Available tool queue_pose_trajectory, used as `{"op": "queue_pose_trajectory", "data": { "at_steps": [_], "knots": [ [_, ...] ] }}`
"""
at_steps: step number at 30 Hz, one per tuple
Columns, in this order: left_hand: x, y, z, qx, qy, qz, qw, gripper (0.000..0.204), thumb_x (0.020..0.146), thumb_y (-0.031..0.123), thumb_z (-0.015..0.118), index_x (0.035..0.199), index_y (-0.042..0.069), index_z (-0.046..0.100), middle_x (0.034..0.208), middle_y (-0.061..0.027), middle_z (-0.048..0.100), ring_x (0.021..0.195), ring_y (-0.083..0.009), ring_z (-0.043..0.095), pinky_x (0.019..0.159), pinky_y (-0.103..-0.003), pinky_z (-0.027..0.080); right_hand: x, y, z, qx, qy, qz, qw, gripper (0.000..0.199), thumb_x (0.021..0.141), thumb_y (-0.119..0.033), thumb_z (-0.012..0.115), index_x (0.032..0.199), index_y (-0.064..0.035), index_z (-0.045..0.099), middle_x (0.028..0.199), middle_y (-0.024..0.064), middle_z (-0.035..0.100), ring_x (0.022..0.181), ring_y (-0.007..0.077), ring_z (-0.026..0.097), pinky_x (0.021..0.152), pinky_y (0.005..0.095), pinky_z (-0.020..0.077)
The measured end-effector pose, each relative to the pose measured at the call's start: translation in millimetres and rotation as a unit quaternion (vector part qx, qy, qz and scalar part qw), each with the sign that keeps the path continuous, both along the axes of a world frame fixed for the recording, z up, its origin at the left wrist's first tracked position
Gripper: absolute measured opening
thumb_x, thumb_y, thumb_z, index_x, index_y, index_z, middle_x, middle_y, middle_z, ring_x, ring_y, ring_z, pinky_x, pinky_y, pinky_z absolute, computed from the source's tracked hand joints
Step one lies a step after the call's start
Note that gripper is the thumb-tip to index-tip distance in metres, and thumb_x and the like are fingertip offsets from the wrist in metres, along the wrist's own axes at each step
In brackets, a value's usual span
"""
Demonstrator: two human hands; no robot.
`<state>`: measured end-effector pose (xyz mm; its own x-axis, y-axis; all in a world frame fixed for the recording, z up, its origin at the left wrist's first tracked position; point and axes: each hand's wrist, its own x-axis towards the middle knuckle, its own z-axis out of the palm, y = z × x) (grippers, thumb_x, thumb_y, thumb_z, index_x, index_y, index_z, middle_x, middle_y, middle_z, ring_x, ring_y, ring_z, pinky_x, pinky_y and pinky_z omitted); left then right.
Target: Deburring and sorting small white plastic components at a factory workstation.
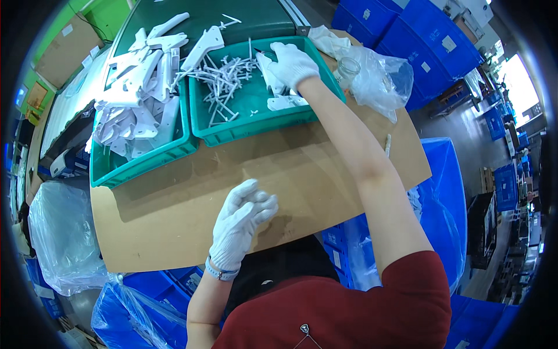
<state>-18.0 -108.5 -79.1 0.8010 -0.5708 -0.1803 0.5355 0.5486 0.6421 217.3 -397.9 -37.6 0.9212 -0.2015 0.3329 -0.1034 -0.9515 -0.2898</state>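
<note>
R hand [290, 65], in a white knit glove w/ ribbed, matte texture, is over the far R part of the R tray [261, 129], at a white moulded pc [271, 75]; fingers bent down over it, but can't tell if they grip it or just touch. L hand [241, 218], same glove type, hangs above the near part of the table, palm turned inward, fingers half curled w/ a loose gap to the thumb; nothing seen in it. Pale blue band [221, 272] on L wrist.

R tray = green rigid plast., low straight walls. Inside, L side: tangled heap of thin white rods [224, 84], straight, slim, smooth. Near the R hand, a flat white pc [285, 103] by the front wall. L tray [145, 168], same green plast., sits just beside, piled past the rim w/ white parts [139, 87]: smooth, angular, some long & tapered.

Table [174, 209]: flat brown board, dull finish, a few dark marks. R of trays: clear jar [347, 68] & crinkly clear bag [381, 81]. Behind: dark green smooth surface [244, 20].

Room: stacked blue crates [430, 46] top R, grey floor [430, 125], blue bin [444, 203] w/ film liner near R elbow, puffy translucent sack [64, 232] at L, brown carton [68, 49] vs bright green wall.
</note>
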Motion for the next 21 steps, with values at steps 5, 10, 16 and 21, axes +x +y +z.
{"op": "queue_pose_trajectory", "data": {
  "at_steps": [5,10,16,21],
  "knots": [
    [-2.3,27.4,-2.1,-0.029,0.025,0.048,0.998,0.047,0.097,0.018,0.065,0.139,0.002,0.05,0.116,-0.0127,0.062,0.116,-0.0338,0.064,0.102,-0.048,0.053,36.0,8.0,-5.8,-0.03,0.257,-0.004,0.966,0.06,0.085,-0.043,0.068,0.136,-0.0125,0.057,0.141,0.0124,0.06,0.127,0.0336,0.058,0.104,0.0443,0.0471],
    [4.2,35.9,-0.4,-0.026,0.001,0.079,0.997,0.048,0.096,0.018,0.067,0.138,0.003,0.051,0.115,-0.011,0.062,0.114,-0.0308,0.064,0.102,-0.045,0.053,6.0,22.5,11.1,-0.057,0.213,-0.012,0.975,0.062,0.079,-0.046,0.072,0.133,-0.0191,0.061,0.13,0.0144,0.066,0.124,0.0345,0.06,0.105,0.0459,0.0467],
    [15.6,21.1,19.3,0.087,-0.106,0.102,0.985,0.046,0.094,0.012,0.066,0.137,0.003,0.052,0.119,-0.0115,0.062,0.117,-0.0289,0.062,0.105,-0.043,0.048,3.4,-7.1,4.6,0.155,0.108,0.014,0.982,0.029,0.083,-0.023,0.067,0.106,-0.0051,0.07,0.108,0.0171,0.072,0.099,0.027,0.07,0.089,0.0407,0.0539],
    [29.1,9.5,43.2,0.437,-0.47,0.188,0.743,0.059,0.075,-0.003,0.076,0.131,0.004,0.058,0.137,-0.0153,0.053,0.135,-0.0367,0.049,0.109,-0.044,0.044,-64.9,22.9,61.9,0.48,0.136,0.207,0.841,0.016,0.082,-0.017,0.071,0.092,-0.0051,0.067,0.081,0.0002,0.061,0.068,0.008,0.056,0.056,0.0229,0.0433]
  ]
}}
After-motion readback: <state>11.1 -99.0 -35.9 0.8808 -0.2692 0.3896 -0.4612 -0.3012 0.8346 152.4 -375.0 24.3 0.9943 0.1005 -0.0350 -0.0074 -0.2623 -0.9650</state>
